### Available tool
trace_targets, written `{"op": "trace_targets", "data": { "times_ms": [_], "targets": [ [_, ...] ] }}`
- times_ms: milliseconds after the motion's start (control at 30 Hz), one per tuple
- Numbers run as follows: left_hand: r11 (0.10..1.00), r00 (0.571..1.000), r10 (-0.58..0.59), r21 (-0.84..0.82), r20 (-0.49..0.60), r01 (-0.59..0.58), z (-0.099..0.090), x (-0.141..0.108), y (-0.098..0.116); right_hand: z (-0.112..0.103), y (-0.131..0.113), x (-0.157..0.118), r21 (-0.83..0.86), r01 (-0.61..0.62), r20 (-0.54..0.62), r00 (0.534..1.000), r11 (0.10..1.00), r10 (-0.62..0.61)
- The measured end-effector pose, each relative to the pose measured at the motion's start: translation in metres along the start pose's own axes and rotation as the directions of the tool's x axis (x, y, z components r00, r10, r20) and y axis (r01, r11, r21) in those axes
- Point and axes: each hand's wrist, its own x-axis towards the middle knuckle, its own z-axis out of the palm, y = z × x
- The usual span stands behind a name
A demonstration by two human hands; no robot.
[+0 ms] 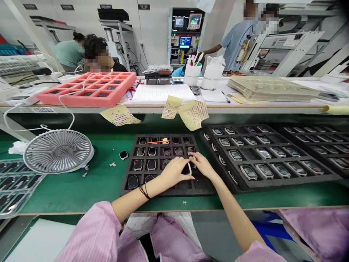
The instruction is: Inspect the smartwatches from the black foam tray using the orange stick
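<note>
Pinching a dark watch (187,169) between the narrowly closed left hand (174,173) and right hand (204,164) above a foam tray (202,186), a slip could knock it onto neighbouring watches (151,165), scratching them.

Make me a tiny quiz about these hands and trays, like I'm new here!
1. Which hand wears the thin black wrist bands?
2. True or false: the round grey plastic desk fan stands to the left of the black foam tray.
3. Fill the gap: the left hand and right hand pinch a small dark ____.

Key: 1. Left. 2. True. 3. smartwatch body.
</note>
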Motion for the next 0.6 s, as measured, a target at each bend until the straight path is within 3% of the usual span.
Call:
{"op": "trace_targets", "data": {
  "times_ms": [100, 200, 300, 400, 467, 533, 600],
  "targets": [
    [0.999, 0.997, 0.049, 0.007, 0.056, -0.049, 0.026, -0.001, 0.022, -0.012, 0.002, 0.002, -0.033, 0.004, 0.056, 0.998, 0.999, -0.003],
    [0.998, 0.996, 0.037, 0.055, 0.082, -0.041, 0.051, -0.005, 0.038, -0.024, -0.001, 0.0, -0.087, 0.041, 0.022, 0.999, 0.995, -0.039],
    [0.993, 0.992, 0.1, 0.05, 0.075, -0.104, 0.061, -0.015, 0.044, -0.025, -0.005, -0.007, -0.166, 0.151, 0.013, 0.988, 0.975, -0.151],
    [0.982, 0.973, 0.185, 0.016, 0.141, -0.189, 0.045, -0.023, 0.037, -0.015, -0.005, -0.018, -0.224, 0.217, 0.149, 0.971, 0.95, -0.187],
    [0.986, 0.973, 0.151, 0.049, 0.173, -0.161, 0.02, -0.022, 0.024, -0.007, -0.001, -0.025, -0.279, 0.232, 0.226, 0.959, 0.932, -0.171],
    [0.984, 0.993, -0.027, 0.179, 0.112, 0.007, -0.01, -0.013, 0.001, -0.003, 0.001, -0.033, -0.332, 0.252, 0.26, 0.951, 0.909, -0.169],
    [0.913, 0.966, -0.259, 0.33, 0.014, 0.24, -0.038, -0.001, -0.028, -0.003, 0.002, -0.041, -0.358, 0.261, 0.28, 0.946, 0.897, -0.164]
  ]
}}
